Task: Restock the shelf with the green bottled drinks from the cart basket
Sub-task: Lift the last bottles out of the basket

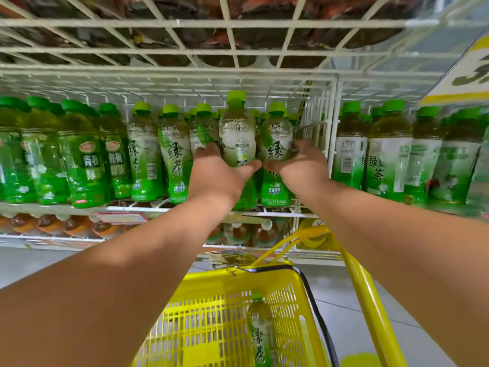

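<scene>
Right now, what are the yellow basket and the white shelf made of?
The yellow basket looks like glossy moulded plastic: its walls are a slotted lattice in one bright colour. The white shelf seems to be metal wire with a white coating, since it is a grid of thin crossed rods.

Your shelf (127, 209) is packed: green bottles stand shoulder to shoulder along its front edge, leaving no side passage. Overhead, the wire rack (185, 51) caps the row closely; only a thin gap shows above the caps. A white wire divider (317, 120) walls off the right end of this bay. The raised bottle (238, 133) sits higher than its neighbours, its cap near the rack. Below, your basket (238, 313) is mostly open, one bottle (260, 337) lying against its right side; the yellow cart handle (370, 300) bars its right flank.
</scene>
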A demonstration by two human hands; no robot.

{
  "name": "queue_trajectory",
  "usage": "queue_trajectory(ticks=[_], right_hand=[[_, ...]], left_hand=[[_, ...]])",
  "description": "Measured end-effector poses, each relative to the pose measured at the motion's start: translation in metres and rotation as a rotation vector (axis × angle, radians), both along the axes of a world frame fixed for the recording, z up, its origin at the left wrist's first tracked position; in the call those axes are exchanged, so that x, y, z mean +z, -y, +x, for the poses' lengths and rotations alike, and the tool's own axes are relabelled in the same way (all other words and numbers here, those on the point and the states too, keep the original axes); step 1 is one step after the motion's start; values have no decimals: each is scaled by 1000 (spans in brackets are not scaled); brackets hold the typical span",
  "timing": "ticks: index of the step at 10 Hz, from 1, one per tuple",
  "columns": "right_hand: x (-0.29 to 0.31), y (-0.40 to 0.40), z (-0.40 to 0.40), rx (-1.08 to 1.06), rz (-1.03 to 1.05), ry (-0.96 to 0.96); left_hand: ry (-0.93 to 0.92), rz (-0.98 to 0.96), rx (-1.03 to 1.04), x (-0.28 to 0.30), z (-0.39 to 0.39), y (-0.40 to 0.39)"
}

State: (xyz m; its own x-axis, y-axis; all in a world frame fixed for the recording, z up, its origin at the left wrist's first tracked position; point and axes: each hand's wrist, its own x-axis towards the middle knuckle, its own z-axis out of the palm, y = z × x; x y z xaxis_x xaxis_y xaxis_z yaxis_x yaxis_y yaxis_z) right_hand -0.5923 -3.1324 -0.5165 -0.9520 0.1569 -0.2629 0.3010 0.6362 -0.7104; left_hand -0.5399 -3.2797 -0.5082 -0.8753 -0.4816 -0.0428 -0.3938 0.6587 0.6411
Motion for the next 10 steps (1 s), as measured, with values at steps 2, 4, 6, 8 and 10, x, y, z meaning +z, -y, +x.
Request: queue_trajectory(ticks=[2,4,6,8,10], right_hand=[[-9,5,-5,69,16,17],[-15,-11,8,121,-64,9],[-20,-23,33,142,-12,29],[-14,-16,47,335,284,-5],[-7,-15,79,529,581,-163]], left_hand=[[69,107,-45,-10,-1,-15],[139,67,-33,-8,-5,-26],[216,-116,-100,-9,1,-26],[132,-323,-264,-17,21,-7],[18,-650,-423,-16,66,24]])
